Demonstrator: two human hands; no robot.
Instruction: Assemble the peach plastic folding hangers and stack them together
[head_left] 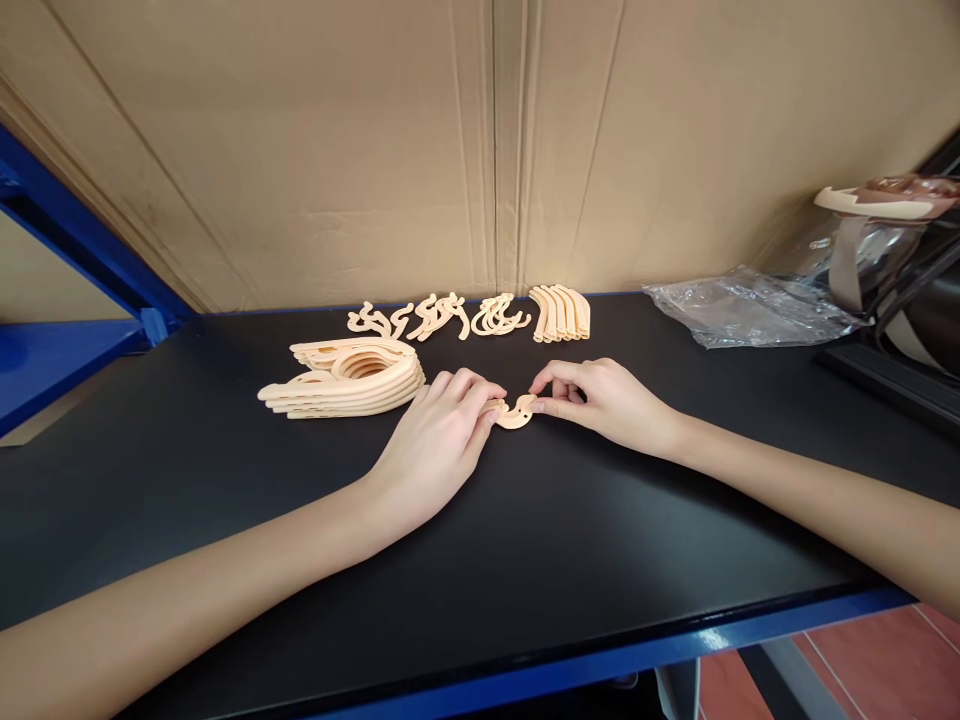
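Note:
Between my two hands, just above or on the black tabletop, is a small cream plastic hook-shaped piece (515, 417). My left hand (439, 430) pinches its left end with thumb and fingers, which hide part of it. At the other end, my right hand (609, 402) grips the tip between thumb and index finger. Left of my left hand lies a stack of curved cream plastic pieces (349, 385), which look like folded hangers. Behind the hands, loose cream hooks (499, 315) and small branched pieces (439, 315) lie in groups beside a row of cream curved bars (561, 313).
The black table (480, 580) has a blue metal front edge (600, 660). Brown cardboard (337, 150) stands along the back. At the right are a clear plastic bag (750, 308) and a dark-framed object (922, 300). A blue post (82, 220) rises at the left.

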